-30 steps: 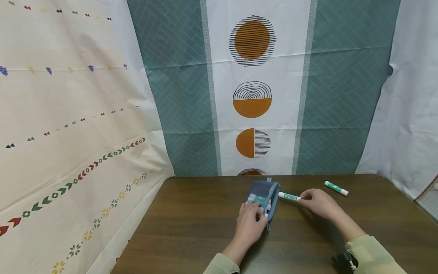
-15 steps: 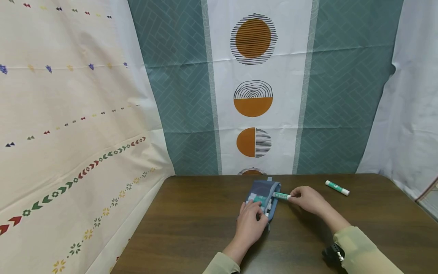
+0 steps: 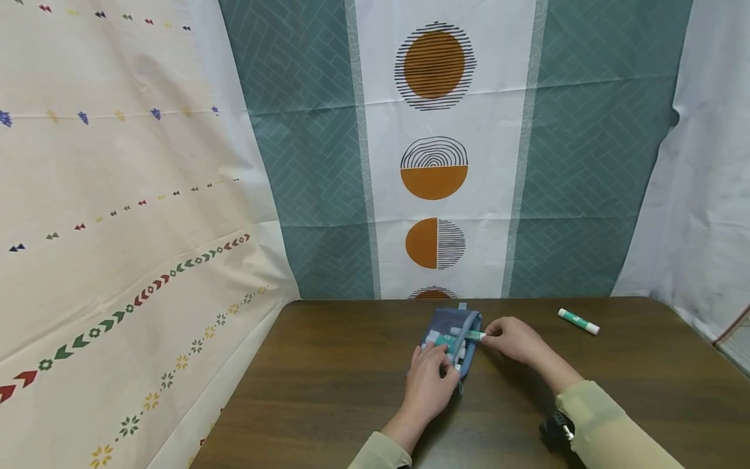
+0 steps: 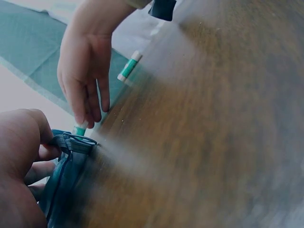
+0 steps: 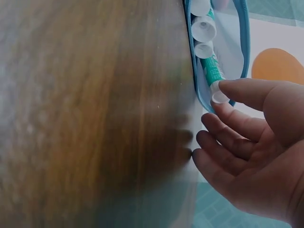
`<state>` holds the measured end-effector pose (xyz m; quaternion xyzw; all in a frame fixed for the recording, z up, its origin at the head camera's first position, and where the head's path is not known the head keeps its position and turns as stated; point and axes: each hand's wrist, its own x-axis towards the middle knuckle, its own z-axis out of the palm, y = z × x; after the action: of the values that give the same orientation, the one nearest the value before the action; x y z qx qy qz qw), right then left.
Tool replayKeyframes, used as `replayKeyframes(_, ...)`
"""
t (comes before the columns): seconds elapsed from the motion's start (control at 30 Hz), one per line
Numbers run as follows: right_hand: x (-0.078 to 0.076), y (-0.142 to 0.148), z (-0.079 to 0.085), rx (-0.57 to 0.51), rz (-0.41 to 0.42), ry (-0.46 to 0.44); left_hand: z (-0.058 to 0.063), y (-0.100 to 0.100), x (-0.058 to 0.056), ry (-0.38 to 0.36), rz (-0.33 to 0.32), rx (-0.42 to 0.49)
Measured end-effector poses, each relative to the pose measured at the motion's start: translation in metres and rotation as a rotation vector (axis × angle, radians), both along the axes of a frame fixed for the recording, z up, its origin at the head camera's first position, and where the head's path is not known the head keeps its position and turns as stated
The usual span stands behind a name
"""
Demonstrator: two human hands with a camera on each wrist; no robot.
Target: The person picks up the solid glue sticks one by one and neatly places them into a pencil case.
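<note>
A blue zip pouch (image 3: 448, 319) with a see-through front lies on the table, its open side facing right. Inside it are several white-and-green sticks, their round ends (image 5: 204, 29) showing at the opening in the right wrist view. My left hand (image 3: 430, 382) grips the pouch's near end, thumb and fingers about its edge (image 4: 71, 148). At the opening, my right hand (image 3: 517, 340) pinches the outer end of a white glue stick (image 5: 213, 70) with a green label, between thumb and index finger. Most of that glue stick is within the pouch; the other right fingers are loosely bent.
Another white-and-green glue stick (image 3: 579, 322) lies on the wooden table (image 3: 328, 378), farther right, near the back edge. Patterned cloths hang behind the table (image 3: 433, 260) and along its left side (image 3: 176, 326).
My right hand has moved left, sliding the glue stick from outside the pouch's opening to mostly inside it. The left hand and pouch have stayed in place.
</note>
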<state>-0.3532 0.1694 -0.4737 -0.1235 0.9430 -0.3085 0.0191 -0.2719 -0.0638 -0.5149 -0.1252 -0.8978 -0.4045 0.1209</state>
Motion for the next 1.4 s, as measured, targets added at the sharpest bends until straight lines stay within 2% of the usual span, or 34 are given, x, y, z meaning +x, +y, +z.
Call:
replayKeyframes(0.17, -0.002, -0.005, -0.002, -0.006, 0.017, 0.001, 0.001, 0.000, 0.000, -0.007, 0.000, -0.004)
replayKeyframes(0.43, -0.005, -0.013, -0.005, -0.010, 0.081, 0.059, 0.000, 0.000, -0.001, -0.008, -0.003, -0.007)
replayKeyframes(0.97, -0.007, -0.026, -0.011, 0.003, 0.033, 0.080, -0.002, -0.001, -0.002, 0.005, -0.005, -0.006)
replayKeyframes(1.4, -0.007, -0.026, -0.013, -0.025, 0.036, 0.079, -0.002, 0.000, -0.001, 0.009, -0.008, -0.009)
